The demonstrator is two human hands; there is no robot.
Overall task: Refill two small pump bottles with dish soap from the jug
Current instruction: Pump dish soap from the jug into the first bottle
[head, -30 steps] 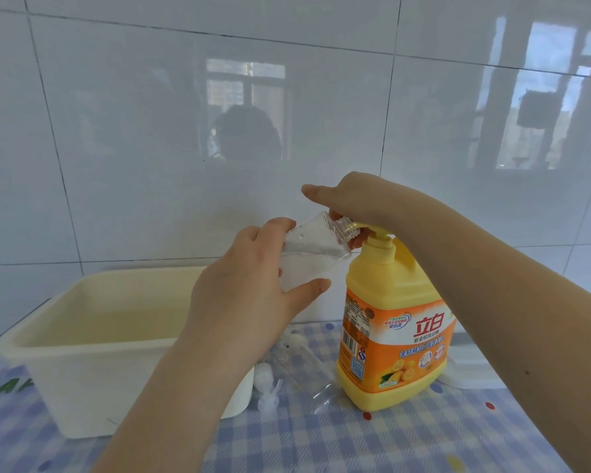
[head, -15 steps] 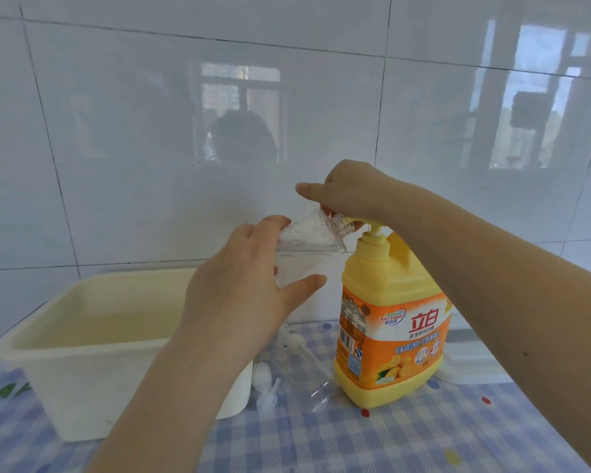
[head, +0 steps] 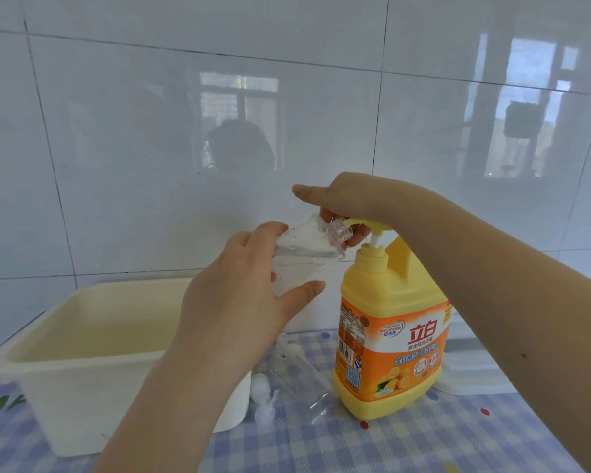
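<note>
- We find the left hand (head: pixel 243 295) gripping a clear small bottle (head: pixel 301 257), fingers (head: pixel 260 233) curled over its upper side and thumb beneath; the bottle is raised and tilted, its open threaded neck pointing right toward the jug's pump.
- Clear liquid with bubbles sits inside the held bottle.
- The right hand (head: pixel 352 199) rests on the yellow pump head (head: pixel 369 224) of the dish soap jug (head: pixel 389 329), fingers bent down over it, thumb extended leftward; we cannot tell how firmly it presses.
- The bottle neck lies just beside the pump spout, under the right hand; contact cannot be confirmed.
- The jug stands upright on the counter (head: pixel 423 442), which carries a blue checked cloth.
- A second clear bottle (head: pixel 301 380) lies on its side on the cloth, just left of the jug's base.
- Two white pump tops (head: pixel 265 394) lie beside that bottle, near the cream plastic basin (head: pixel 82 339).
- A white lidded container (head: pixel 471 373) sits behind the right forearm, partly hidden.
</note>
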